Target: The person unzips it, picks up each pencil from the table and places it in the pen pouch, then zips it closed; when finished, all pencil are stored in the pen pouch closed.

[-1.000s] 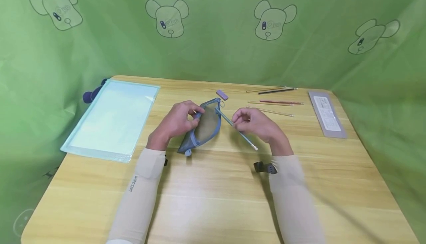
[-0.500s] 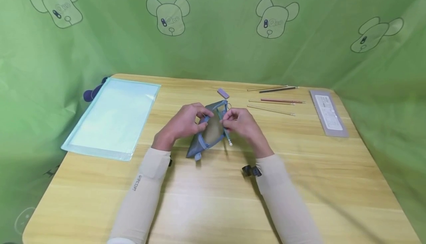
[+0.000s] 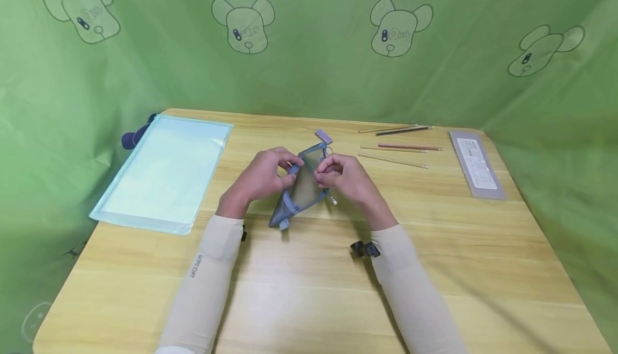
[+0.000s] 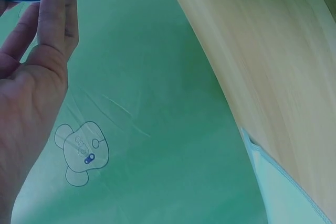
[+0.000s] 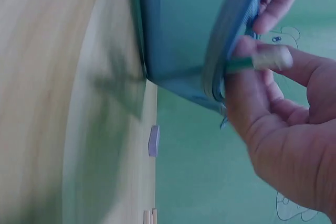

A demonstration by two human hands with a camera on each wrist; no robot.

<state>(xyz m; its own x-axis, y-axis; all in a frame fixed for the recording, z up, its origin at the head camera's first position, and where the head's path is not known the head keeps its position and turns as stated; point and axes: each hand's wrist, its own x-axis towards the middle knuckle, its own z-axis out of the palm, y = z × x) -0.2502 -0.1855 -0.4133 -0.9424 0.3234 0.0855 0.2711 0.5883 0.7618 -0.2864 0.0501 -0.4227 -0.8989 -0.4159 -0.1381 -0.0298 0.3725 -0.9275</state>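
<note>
A blue-grey mesh zip pouch [image 3: 305, 192] is held up over the middle of the table, its mouth spread wide. My left hand [image 3: 265, 174] pinches the left edge of that mouth between thumb and fingers. At the opposite edge, my right hand [image 3: 350, 176] pinches a green pencil [image 5: 241, 65]. Most of the pencil's length lies inside the pouch, seen through the mesh in the right wrist view. Its white eraser end [image 5: 273, 59] sticks out past the zip, beside my right fingers. Whether those fingers also grip the pouch edge, I cannot tell.
A purple eraser [image 3: 323, 137] lies just behind the pouch. Several pencils [image 3: 393, 161] are spread at the back right, left of a flat grey-lavender pack [image 3: 475, 165] with a white label. A large pale-blue zip folder [image 3: 164, 174] covers the table's left side.
My right hand has moved left to the pouch with the pencil, which has turned and slid deeper into the pouch. The left hand and pouch shifted slightly right.
</note>
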